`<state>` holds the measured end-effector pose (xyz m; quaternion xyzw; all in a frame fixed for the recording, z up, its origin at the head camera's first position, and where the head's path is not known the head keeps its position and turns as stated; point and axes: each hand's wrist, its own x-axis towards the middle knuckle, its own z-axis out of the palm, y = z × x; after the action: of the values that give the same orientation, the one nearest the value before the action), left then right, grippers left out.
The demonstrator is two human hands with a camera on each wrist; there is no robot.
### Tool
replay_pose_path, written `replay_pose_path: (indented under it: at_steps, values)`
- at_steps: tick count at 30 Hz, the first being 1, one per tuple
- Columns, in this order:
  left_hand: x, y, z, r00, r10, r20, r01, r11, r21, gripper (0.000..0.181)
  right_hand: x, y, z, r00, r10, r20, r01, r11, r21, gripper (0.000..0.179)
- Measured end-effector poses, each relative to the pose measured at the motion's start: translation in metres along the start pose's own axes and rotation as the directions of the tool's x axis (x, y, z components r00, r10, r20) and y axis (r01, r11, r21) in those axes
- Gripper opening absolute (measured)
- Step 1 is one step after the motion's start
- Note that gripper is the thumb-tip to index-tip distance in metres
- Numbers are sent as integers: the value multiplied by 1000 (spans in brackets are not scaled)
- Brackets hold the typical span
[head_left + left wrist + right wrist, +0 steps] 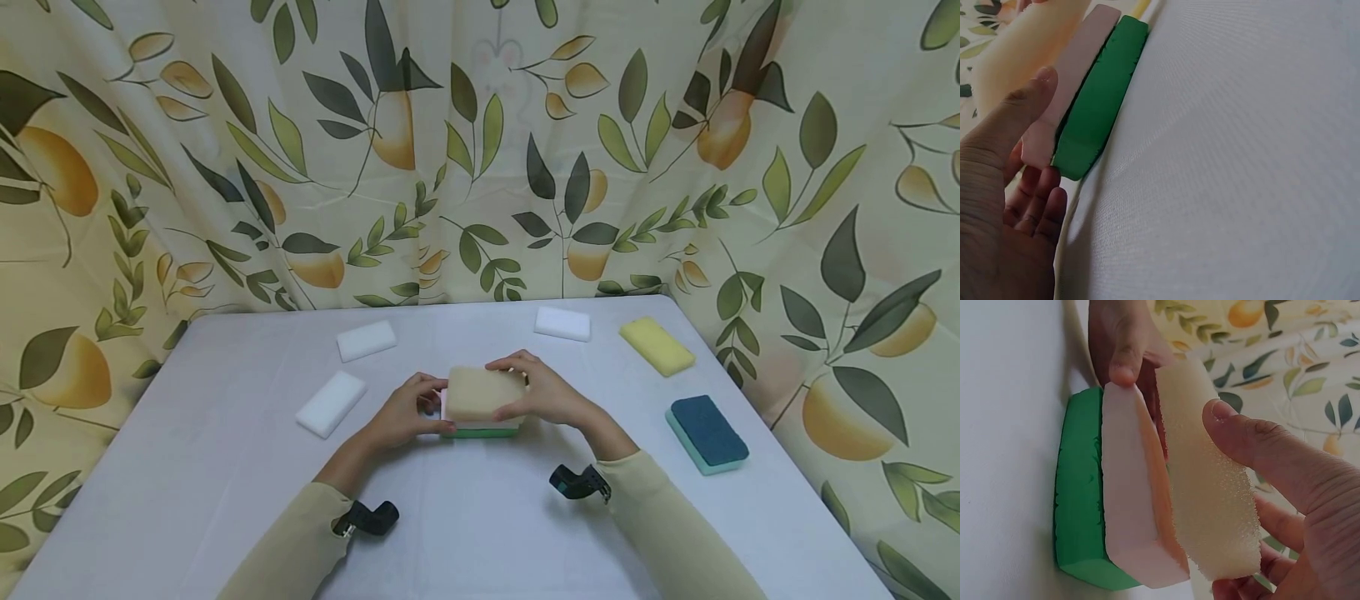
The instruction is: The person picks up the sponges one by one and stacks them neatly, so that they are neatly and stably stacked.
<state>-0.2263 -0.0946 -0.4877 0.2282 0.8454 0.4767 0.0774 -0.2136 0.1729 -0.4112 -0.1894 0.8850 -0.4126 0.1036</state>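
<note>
At the middle of the table, a green sponge (1079, 487) lies at the bottom of a small stack, with a pale pink sponge (1132, 481) on it. My left hand (405, 412) pinches the left end of the pink sponge, thumb on the near side and fingers around the end. A beige sponge (480, 396) with a porous surface is gripped by my right hand (551, 396), thumb and fingers on opposite edges. In the right wrist view the beige sponge sits slightly tilted over the pink one, with a gap between them at the left-hand end.
White blocks lie at the left (332, 404), back left (366, 341) and back centre (562, 323) of the white-covered table (202, 467). Toward the right edge are a yellow sponge (657, 346) and a dark blue and teal sponge (708, 429). A patterned curtain (480, 225) hangs behind.
</note>
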Motion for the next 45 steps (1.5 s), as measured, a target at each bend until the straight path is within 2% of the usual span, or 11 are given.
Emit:
replay_pose_path:
  at_steps: [20, 45]
  values:
    - [1, -3, 2, 1000, -7, 11, 7, 1000, -9, 72, 8, 3, 9, 1000, -9, 23, 10, 1000, -20, 73]
    - [0, -4, 1, 1000, 2, 25, -1, 1000, -28, 78, 11, 7, 9, 999, 3, 33, -1, 998, -55, 70]
